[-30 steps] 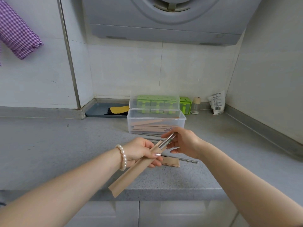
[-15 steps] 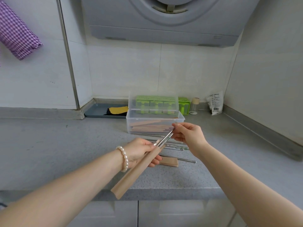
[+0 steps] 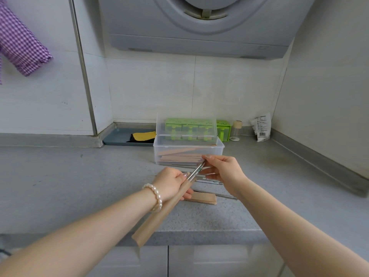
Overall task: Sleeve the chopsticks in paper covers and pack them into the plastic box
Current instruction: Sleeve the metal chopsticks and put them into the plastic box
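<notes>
My left hand (image 3: 172, 185) grips a long tan paper cover (image 3: 159, 216) that slants down toward the counter's front edge. A pair of metal chopsticks (image 3: 196, 171) sticks out of the cover's upper end, and my right hand (image 3: 222, 170) pinches their top ends. Behind my hands stands the clear plastic box (image 3: 218, 150), lid up, with several sleeved chopsticks lying in it. Loose metal chopsticks (image 3: 211, 180) and a small stack of empty paper covers (image 3: 203, 198) lie on the counter under my hands.
A green holder (image 3: 223, 128), a small jar (image 3: 236, 130) and a white packet (image 3: 261, 126) stand along the back wall. A grey tray (image 3: 119, 137) with a yellow sponge sits left of the box. A range hood (image 3: 199, 27) hangs overhead; purple checked cloth (image 3: 20, 43) hangs left.
My right hand has slid up toward the box and now holds the chopsticks by their top ends. The left hand and cover have barely moved.
</notes>
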Motion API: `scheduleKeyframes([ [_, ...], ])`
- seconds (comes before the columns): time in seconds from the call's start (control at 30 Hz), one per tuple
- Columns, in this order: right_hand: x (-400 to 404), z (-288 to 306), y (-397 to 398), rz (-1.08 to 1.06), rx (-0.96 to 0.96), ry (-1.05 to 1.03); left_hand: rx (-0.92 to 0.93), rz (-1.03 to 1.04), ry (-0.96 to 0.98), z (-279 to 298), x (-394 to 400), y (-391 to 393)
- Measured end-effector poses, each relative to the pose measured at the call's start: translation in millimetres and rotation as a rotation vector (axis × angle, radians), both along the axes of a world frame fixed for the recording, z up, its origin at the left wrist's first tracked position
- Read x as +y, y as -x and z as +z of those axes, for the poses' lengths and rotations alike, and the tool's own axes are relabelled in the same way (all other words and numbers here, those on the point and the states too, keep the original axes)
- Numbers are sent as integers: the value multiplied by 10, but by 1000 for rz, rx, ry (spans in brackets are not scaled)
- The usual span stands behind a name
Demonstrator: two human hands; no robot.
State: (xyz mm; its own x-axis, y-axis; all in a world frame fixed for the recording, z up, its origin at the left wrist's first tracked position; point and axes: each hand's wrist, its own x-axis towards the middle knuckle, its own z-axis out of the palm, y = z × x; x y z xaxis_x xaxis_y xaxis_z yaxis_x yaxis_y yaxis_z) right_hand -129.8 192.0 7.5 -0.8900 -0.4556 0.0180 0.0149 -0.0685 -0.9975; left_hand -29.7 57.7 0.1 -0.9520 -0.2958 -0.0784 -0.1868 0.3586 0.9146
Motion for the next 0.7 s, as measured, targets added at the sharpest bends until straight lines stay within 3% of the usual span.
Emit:
scheduleKeyframes([
  [0.27,24,-35,-14,73,-67,-35,24,17,43,3,-13,10],
  [0.57,85,-32,72,98,-76,-60,-102,-96,54,19,-80,20],
  [0.7,192,144,201,27,-127,37,-80,-101,361,192,-311,175],
])
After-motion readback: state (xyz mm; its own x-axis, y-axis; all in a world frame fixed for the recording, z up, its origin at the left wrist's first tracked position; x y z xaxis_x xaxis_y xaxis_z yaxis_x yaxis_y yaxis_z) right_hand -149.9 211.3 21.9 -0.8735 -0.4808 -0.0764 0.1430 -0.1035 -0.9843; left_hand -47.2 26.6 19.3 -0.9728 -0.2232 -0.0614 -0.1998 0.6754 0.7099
